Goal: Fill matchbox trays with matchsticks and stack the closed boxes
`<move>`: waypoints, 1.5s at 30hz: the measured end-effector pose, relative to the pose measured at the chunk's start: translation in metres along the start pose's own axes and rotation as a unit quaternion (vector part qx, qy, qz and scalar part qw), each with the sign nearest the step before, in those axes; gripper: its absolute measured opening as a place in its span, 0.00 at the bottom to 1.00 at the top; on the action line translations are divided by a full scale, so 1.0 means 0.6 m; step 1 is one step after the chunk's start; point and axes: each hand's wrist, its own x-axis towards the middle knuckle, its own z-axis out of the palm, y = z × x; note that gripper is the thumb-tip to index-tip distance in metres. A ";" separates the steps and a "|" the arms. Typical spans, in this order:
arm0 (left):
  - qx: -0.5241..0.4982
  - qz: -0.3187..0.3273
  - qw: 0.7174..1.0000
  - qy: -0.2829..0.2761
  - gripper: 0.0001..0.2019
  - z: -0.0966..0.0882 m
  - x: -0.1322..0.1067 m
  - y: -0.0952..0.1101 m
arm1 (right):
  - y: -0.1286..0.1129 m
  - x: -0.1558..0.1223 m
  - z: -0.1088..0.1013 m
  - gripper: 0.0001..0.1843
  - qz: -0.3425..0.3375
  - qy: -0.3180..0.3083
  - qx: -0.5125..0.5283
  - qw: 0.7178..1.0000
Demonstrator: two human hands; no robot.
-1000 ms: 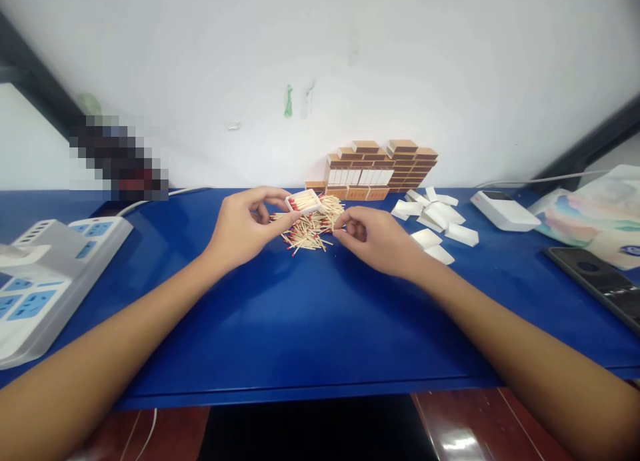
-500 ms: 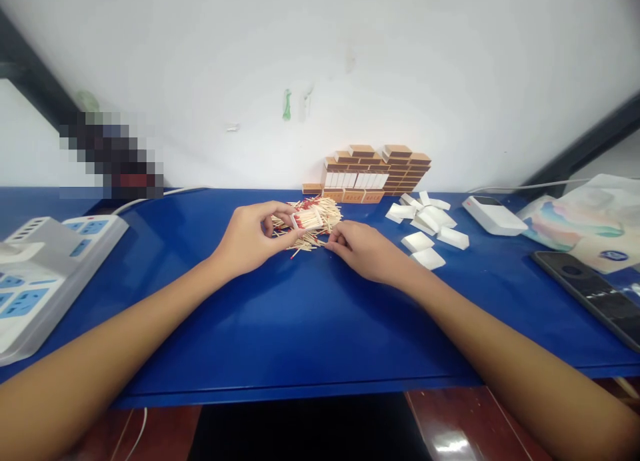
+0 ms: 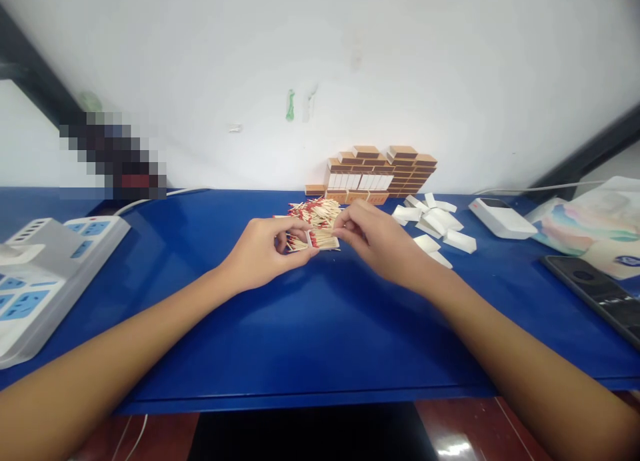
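Note:
My left hand [image 3: 263, 251] is closed round a small white matchbox tray [image 3: 320, 239] filled with red-tipped matches, held low over the blue table [image 3: 310, 314]. My right hand [image 3: 383, 241] pinches at the tray's right end, fingers bent and pressed together on the matches there. Just behind both hands lies a loose pile of matches [image 3: 316, 211].
A stack of brown matchboxes [image 3: 380, 171] stands against the white wall. Several white empty trays [image 3: 435, 221] lie to the right, then a white device [image 3: 503, 217], a printed bag [image 3: 595, 224] and a dark phone [image 3: 595, 291]. A white power strip [image 3: 45, 274] sits at the left.
My left hand has brought the tray down and towards me, out of the pile. My right hand moved up from the table to the tray's right end.

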 end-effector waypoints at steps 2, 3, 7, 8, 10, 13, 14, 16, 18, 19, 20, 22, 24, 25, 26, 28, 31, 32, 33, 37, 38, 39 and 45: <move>-0.007 0.001 1.000 -0.005 0.18 0.001 -0.001 0.003 | -0.003 -0.003 0.003 0.04 -0.021 -0.014 -0.003 1.000; -0.011 0.001 1.000 -0.008 0.18 0.001 -0.001 0.003 | -0.003 -0.004 0.004 0.03 -0.026 -0.017 -0.004 1.000; -0.024 0.006 0.999 -0.021 0.17 0.002 -0.001 0.002 | -0.003 -0.005 0.004 0.03 -0.025 -0.010 -0.013 1.000; -0.026 0.010 0.999 -0.023 0.17 0.002 -0.001 0.002 | -0.003 -0.005 0.003 0.03 -0.026 -0.010 -0.014 1.000; -0.026 0.012 0.999 -0.026 0.17 0.001 -0.001 0.000 | -0.005 -0.004 0.001 0.03 -0.030 -0.011 -0.014 0.999; -0.029 -0.005 1.000 -0.011 0.17 -0.001 0.002 -0.004 | -0.010 -0.002 -0.002 0.03 -0.033 0.004 -0.012 0.999; -0.032 -0.013 0.999 0.000 0.18 -0.002 0.003 -0.006 | -0.011 -0.002 -0.004 0.03 -0.029 0.017 -0.013 0.999; -0.037 -0.023 0.999 0.018 0.18 -0.005 0.006 -0.008 | -0.011 -0.001 -0.006 0.03 -0.011 0.048 -0.016 0.999; -0.036 -0.025 0.999 0.018 0.19 -0.009 0.009 -0.009 | -0.006 -0.002 -0.008 0.05 0.015 0.056 -0.026 0.998; -0.032 -0.025 0.999 0.018 0.19 -0.012 0.011 -0.008 | -0.003 -0.003 -0.008 0.05 0.026 0.043 -0.035 0.998; -0.027 -0.025 0.999 0.018 0.19 -0.016 0.014 -0.008 | 0.001 -0.004 -0.007 0.05 0.036 0.019 -0.045 0.998; -0.016 -0.026 0.998 0.046 0.19 -0.023 0.018 -0.008 | 0.009 -0.007 -0.002 0.04 0.054 -0.045 -0.057 0.996; -0.008 -0.028 0.997 0.067 0.18 -0.029 0.020 -0.011 | 0.014 -0.009 0.005 0.04 0.073 -0.106 -0.048 0.991; -0.002 -0.031 0.998 0.062 0.18 -0.030 0.020 -0.013 | 0.015 -0.010 0.008 0.04 0.082 -0.128 -0.039 0.988; 0.000 -0.033 0.998 0.056 0.18 -0.029 0.020 -0.015 | 0.015 -0.011 0.010 0.04 0.089 -0.144 -0.031 0.985; -0.001 -0.028 0.999 0.037 0.18 -0.025 0.018 -0.020 | 0.016 -0.011 0.009 0.06 0.098 -0.161 -0.026 0.982; 0.016 -0.021 0.999 0.027 0.17 -0.019 0.016 -0.026 | 0.023 -0.009 -0.010 0.07 0.100 -0.151 -0.041 0.983; 0.022 -0.020 0.999 0.026 0.17 -0.017 0.015 -0.026 | 0.026 -0.008 -0.019 0.06 0.097 -0.132 -0.050 0.985; 0.026 -0.019 0.999 0.022 0.16 -0.015 0.014 -0.025 | 0.029 -0.006 -0.029 0.06 0.092 -0.106 -0.059 0.988; 0.014 -0.008 1.000 -0.017 0.16 -0.006 0.006 -0.012 | 0.030 -0.001 -0.048 0.07 0.060 -0.010 -0.067 0.996; 0.007 -0.003 1.000 -0.021 0.16 -0.003 0.004 -0.009 | 0.027 -0.001 -0.045 0.07 0.048 -0.006 -0.058 0.997; 0.000 0.001 1.000 -0.026 0.16 -0.001 0.002 -0.005 | 0.023 -0.001 -0.039 0.07 0.034 -0.011 -0.047 0.998; -0.043 0.014 0.997 -0.055 0.17 0.004 -0.004 0.001 | -0.002 -0.010 0.000 0.03 -0.030 -0.057 -0.030 0.997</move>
